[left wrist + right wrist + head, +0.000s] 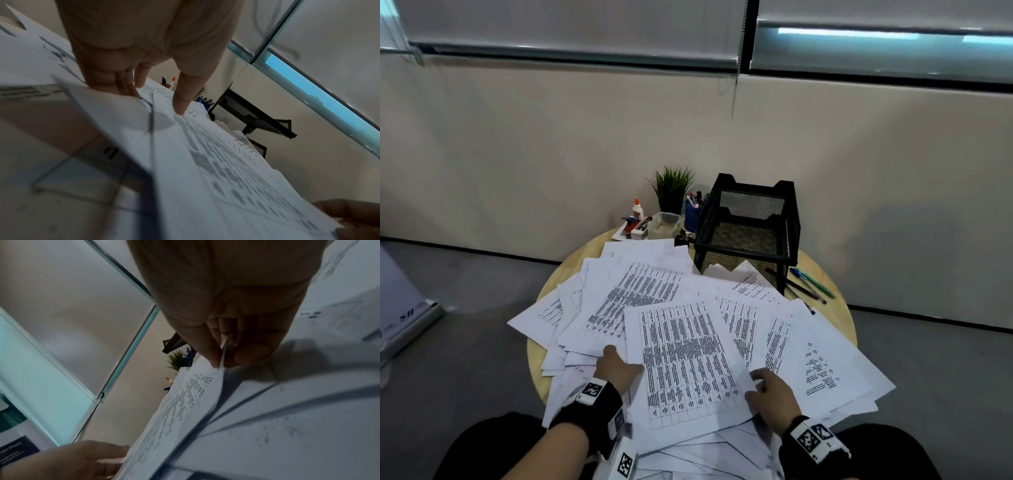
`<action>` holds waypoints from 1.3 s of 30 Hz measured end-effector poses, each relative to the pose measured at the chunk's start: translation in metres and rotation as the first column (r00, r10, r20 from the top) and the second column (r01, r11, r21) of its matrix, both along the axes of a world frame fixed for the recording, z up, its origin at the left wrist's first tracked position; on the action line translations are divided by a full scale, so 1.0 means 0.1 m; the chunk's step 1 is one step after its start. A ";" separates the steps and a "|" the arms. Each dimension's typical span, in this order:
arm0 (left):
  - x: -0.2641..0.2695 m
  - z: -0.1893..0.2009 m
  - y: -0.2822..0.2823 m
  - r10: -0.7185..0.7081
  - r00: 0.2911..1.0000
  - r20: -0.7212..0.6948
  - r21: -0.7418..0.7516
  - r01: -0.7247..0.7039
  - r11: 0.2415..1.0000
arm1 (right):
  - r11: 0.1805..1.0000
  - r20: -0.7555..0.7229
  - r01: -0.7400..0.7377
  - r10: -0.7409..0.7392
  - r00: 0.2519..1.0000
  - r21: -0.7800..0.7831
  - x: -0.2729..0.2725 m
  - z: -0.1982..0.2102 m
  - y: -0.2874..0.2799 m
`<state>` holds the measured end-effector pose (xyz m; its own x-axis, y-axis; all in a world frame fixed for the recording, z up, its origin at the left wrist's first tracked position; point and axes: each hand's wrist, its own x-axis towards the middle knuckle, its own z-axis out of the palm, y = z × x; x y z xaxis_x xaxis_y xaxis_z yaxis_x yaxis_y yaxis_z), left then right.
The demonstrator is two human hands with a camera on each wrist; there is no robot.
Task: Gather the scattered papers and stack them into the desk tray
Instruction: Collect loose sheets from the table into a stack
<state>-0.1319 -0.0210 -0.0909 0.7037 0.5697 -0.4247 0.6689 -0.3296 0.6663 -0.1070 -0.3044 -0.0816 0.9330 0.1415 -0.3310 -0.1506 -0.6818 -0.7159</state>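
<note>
Many printed white papers (640,294) lie fanned over a round wooden table (536,359). The black mesh desk tray (792,222) stands at the table's far side; its upper tier holds nothing. Both hands hold the topmost sheet (688,363), a page with a printed table. My left hand (626,363) grips its left edge, fingers tucked under the paper (216,162) and one digit on top. My right hand (756,380) pinches the right edge between thumb and fingers (246,353). The sheet (185,402) is lifted slightly off the pile.
Left of the tray stand a small plant (673,186), a blue pen cup (693,212), a glue bottle (637,209) and a plastic container (666,224). Loose pens (811,284) lie right of the tray. Some papers (736,270) poke from its lower tier.
</note>
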 end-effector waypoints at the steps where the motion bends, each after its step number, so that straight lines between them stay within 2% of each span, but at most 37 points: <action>1: -0.01 0.00 0.01 0.000 1.000 0.004 -0.010 0.000 1.000 | 1.000 0.030 0.020 -0.019 0.999 -0.008 0.00 0.03 -0.03; 4: -0.03 0.07 0.00 -0.044 0.999 -0.015 -0.008 0.044 0.999 | 0.993 0.113 0.115 -0.112 0.987 -0.020 0.01 0.06 -0.19; 7: -0.02 0.09 -0.02 -0.120 0.990 -0.078 0.063 0.125 0.990 | 0.971 0.095 0.238 -0.236 0.967 -0.009 0.00 0.06 -0.35; 10: 0.00 0.10 -0.06 -0.174 0.968 -0.178 0.208 0.210 0.955 | 0.954 0.058 0.298 -0.297 0.953 -0.006 -0.01 0.03 -0.42; 13: 0.02 0.16 -0.12 -0.216 0.944 -0.248 0.351 0.296 0.888 | 0.923 0.062 0.370 -0.377 0.924 0.106 -0.03 0.07 -0.42; 17: 0.13 0.16 -0.21 -0.307 0.931 -0.197 0.282 0.354 0.892 | 0.864 0.109 0.482 -0.498 0.860 0.148 0.00 0.01 -0.42; 22: 0.17 0.15 -0.36 -0.355 0.895 -0.271 0.302 0.429 0.851 | 0.807 0.177 0.560 -0.588 0.789 0.187 0.00 -0.06 -0.39; 24: 0.17 0.15 -0.39 -0.365 0.889 -0.276 0.293 0.439 0.849 | 0.809 0.173 0.564 -0.587 0.791 0.166 0.02 -0.09 -0.42; 26: 0.19 0.12 -0.40 -0.382 0.891 -0.246 0.246 0.439 0.864 | 0.838 0.141 0.536 -0.545 0.826 0.098 0.03 -0.14 -0.44; 31: 0.18 0.05 -0.46 -0.302 0.953 -0.016 0.067 0.303 0.951 | 0.919 0.073 0.387 -0.382 0.921 -0.070 0.01 -0.18 -0.39; 33: 0.19 0.03 -0.47 -0.283 0.959 0.018 -0.045 0.283 0.958 | 0.930 0.085 0.346 -0.338 0.937 -0.126 -0.01 -0.19 -0.37; 36: 0.18 0.04 -0.47 -0.287 0.958 -0.014 -0.038 0.287 0.957 | 0.940 0.131 0.295 -0.274 0.953 -0.174 -0.04 -0.18 -0.35; 39: 0.18 0.02 -0.48 -0.285 0.958 0.012 -0.004 0.285 0.958 | 0.931 0.157 0.318 -0.292 0.944 -0.181 -0.01 -0.22 -0.35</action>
<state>-0.1143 -0.0692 -0.0886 0.8414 0.3422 -0.4182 0.5399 -0.5020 0.6756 -0.1079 -0.3398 -0.1038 0.9562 -0.2133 -0.2007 -0.2919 -0.7483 -0.5957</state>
